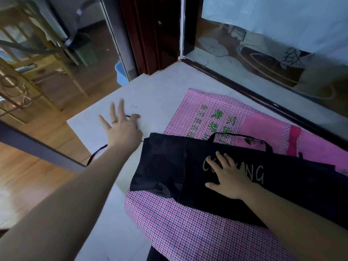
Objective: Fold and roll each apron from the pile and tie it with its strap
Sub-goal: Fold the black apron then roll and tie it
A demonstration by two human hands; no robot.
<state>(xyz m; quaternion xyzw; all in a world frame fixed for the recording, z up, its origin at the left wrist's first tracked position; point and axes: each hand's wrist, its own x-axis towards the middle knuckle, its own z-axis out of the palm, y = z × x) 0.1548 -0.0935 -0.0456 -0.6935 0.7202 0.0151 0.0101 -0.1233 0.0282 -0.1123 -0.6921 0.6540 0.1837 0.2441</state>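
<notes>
A black apron (pixel 165 162) with gold lettering lies folded on top of a pink checked apron (pixel 188 223) on the white ledge (pixel 154 91). My right hand (pixel 229 176) presses flat on the black apron, fingers spread over the letters. My left hand (pixel 122 125) reaches out over the ledge with straight spread fingers, above the thin black strap (pixel 98 153) that trails from the apron to the ledge's left edge. Whether the hand touches the strap I cannot tell. A plain pink apron (pixel 263 129) lies further right in the pile.
Window glass with a dark frame (pixel 263 98) runs along the right of the ledge. A dark red door frame (pixel 146 34) stands at the far corner. Left of the ledge is a drop to a wooden floor (pixel 37 181), with a blue bin (pixel 120 72) behind.
</notes>
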